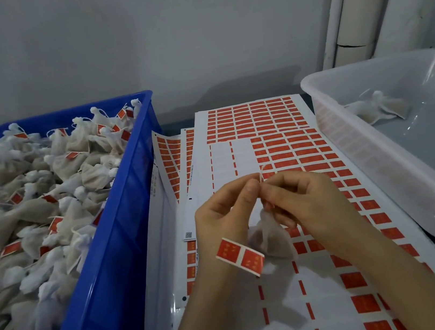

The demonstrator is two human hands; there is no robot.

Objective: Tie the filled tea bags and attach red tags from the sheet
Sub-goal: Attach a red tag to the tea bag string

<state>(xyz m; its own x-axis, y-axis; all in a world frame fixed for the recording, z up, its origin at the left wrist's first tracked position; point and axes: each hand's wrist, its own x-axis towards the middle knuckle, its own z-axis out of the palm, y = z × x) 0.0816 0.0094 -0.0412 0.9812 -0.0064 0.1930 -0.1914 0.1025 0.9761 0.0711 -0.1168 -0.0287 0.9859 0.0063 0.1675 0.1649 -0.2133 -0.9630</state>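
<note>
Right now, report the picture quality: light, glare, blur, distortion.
Head view: dim, flat, bluish light; glare streaks inside the white plastic tub; wide-angle bending bows the blue crate rim and sticker sheets; soft overall, with the string between the left hand and right hand slightly smeared.

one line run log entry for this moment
step: tying bag string | left hand: pinches string | right hand: pinches string | tea bag: hangs below | red tag: on left wrist

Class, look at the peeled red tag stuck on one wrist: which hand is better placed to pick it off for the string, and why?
The right hand. The red tag sticks to the left hand's own wrist, which that hand cannot reach; the right hand's fingers hover just above it, by the tea bag.
</note>
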